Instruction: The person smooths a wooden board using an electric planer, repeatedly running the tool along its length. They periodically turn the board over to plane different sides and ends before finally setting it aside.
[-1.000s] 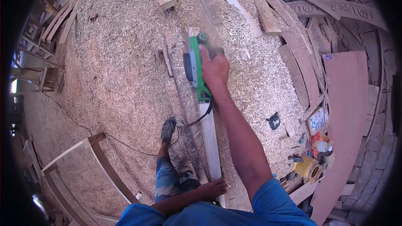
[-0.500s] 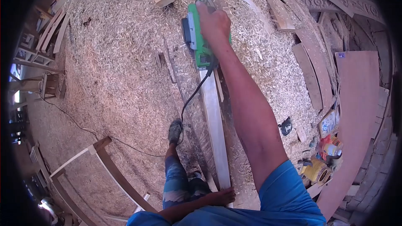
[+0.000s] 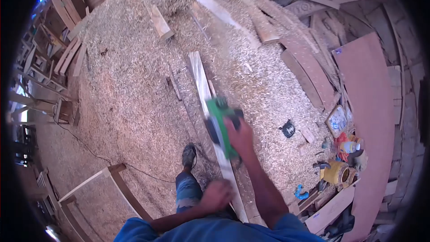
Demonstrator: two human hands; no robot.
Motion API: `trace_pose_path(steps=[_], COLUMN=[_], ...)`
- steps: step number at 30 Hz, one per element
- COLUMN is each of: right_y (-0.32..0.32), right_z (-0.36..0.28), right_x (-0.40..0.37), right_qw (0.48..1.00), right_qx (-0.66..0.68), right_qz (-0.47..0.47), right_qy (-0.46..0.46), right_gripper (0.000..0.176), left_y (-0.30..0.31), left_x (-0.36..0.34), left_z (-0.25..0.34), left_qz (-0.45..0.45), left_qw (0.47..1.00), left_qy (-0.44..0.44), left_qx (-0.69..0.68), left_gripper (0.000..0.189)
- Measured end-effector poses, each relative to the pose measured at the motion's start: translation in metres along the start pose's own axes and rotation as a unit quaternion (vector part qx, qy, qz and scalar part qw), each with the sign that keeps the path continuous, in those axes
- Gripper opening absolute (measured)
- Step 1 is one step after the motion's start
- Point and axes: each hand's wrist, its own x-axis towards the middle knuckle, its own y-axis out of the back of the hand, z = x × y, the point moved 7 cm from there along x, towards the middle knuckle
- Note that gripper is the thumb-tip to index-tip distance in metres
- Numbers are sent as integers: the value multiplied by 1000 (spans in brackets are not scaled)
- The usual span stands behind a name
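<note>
A green electric planer [image 3: 220,127], blurred by motion, sits on a long pale wooden beam [image 3: 200,76] that runs from the upper middle down toward my body. My right hand [image 3: 240,136] is wrapped round the planer's handle. Lower down, my left hand [image 3: 218,196] is beside the near part of the beam; it is smeared, so its fingers and any contact with the wood are unclear.
Wood shavings [image 3: 134,98] cover the ground. My shoe [image 3: 189,156] is left of the beam. A wooden frame [image 3: 127,192] lies lower left. At right are a yellow container [image 3: 333,172], a wide board [image 3: 367,107] and a black item [image 3: 288,128]. A cable crosses the left.
The planer and my right hand have come back along the beam toward my body. My left hand has moved left and up from the beam's near end. The view has shifted.
</note>
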Motion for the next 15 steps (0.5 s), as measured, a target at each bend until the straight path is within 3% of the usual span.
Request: trace_pose_path(steps=[2,3,6,9,11,14,15], right_y=[60,89,169,239,277,309,321], right_z=[43,64,137,167,201,243,239], right_x=[-114,-168,-328,-476,-567,-685,-703], right_qw=[1000,998,983,952,920,843,826], right_qx=[7,12,-15,14,37,106,110], right_qz=[16,24,77,173,244,366,390], right_qy=[-7,-61,-167,-251,-303,-380,-391], right_gripper=[42,39,33,35,39,42,42], left_y=[39,39,-28,-135,-188,-185,-190], left_x=[-18,-35,-99,-144,-154,-147,-146], left_z=[-9,-14,-37,-9,32,74,79], left_qz=[41,53,-68,-269,-259,-314,-276], left_qw=[990,978,940,889,877,803,811], left_qy=[123,183,334,352,344,502,513], left_qx=[51,89,26,-117,-212,-63,-57], left_gripper=[33,33,48,70,78,85,85])
